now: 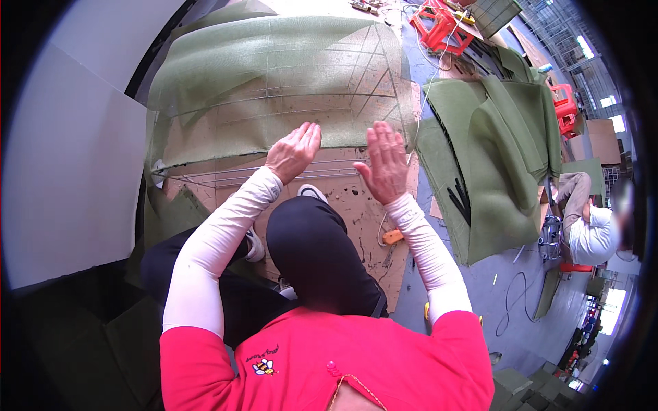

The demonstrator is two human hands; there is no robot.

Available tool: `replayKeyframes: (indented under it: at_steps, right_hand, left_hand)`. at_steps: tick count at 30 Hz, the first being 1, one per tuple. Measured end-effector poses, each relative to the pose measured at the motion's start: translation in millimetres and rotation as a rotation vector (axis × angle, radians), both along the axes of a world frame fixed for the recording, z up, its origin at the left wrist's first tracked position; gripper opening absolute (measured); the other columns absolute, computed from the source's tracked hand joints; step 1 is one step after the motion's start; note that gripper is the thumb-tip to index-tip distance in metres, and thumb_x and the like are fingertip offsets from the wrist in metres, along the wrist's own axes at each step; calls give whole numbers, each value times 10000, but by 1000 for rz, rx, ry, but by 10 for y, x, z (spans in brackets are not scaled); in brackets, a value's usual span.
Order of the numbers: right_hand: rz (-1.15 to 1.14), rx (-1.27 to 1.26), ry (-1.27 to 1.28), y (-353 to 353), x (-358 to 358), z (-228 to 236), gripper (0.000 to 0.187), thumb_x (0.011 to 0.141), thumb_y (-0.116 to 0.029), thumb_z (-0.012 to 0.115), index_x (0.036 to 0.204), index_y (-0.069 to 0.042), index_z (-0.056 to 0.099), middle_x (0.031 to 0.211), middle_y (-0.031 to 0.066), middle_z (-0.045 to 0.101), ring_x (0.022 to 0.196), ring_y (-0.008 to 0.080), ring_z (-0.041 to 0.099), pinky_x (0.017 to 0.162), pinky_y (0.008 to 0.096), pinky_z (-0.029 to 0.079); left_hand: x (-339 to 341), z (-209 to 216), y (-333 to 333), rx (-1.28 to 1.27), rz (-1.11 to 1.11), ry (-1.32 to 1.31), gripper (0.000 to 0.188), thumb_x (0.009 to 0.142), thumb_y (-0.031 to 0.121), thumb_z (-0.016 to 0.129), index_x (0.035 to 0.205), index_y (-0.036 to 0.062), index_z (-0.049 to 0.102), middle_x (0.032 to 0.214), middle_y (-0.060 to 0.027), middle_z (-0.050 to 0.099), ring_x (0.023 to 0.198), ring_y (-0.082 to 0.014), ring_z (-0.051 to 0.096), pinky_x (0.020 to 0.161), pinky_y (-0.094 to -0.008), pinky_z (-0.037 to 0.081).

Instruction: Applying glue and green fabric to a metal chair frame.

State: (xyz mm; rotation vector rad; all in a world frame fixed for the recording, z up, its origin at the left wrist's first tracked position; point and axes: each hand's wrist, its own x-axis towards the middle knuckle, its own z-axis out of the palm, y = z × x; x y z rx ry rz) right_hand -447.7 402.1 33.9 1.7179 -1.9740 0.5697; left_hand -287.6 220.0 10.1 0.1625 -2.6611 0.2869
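Observation:
My left hand (295, 152) lies over the near edge of a sheer green mesh sheet (205, 72), fingers stretched out, holding nothing. To its right, my right hand (385, 164) is flat with the thumb apart, palm down and also bare, near the sheet's right corner. Whether either palm touches the sheet, I cannot tell. Under and through the mesh shows a thin metal wire frame (267, 96). Several of its straight rods stick out below the sheet's near edge, above brown cardboard (349, 205).
An orange hand tool (393, 236) lies by my right forearm. Green sheets (507, 144) are heaped at the right, with a red stool (439, 27) beyond. A seated person (591, 233) is at the far right. A large pale panel (68, 157) stands on the left.

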Motion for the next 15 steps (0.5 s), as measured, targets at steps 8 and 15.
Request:
replayKeyframes:
  at_steps: [8,15]
  right_hand:
    - [287,-38,51,-595,-18,-183,425,782,-179,641,1151,27,589,1108,159,650,1055,257,631,861,345,519]
    - [270,74,42,-557,-41,-186,426,775,-183,653,1146,18,595,1118,151,648,1070,251,625,861,346,517]
  left_hand:
    - [10,80,51,33,44,-73,451,844,212,564,1204,-56,526,1198,-174,603,1157,-276,568,981,-347,456]
    - [264,317,-152,118,-29,16,797,793,515,598,1353,-18,407,1367,-174,473,1300,-270,433,1089,-406,337]
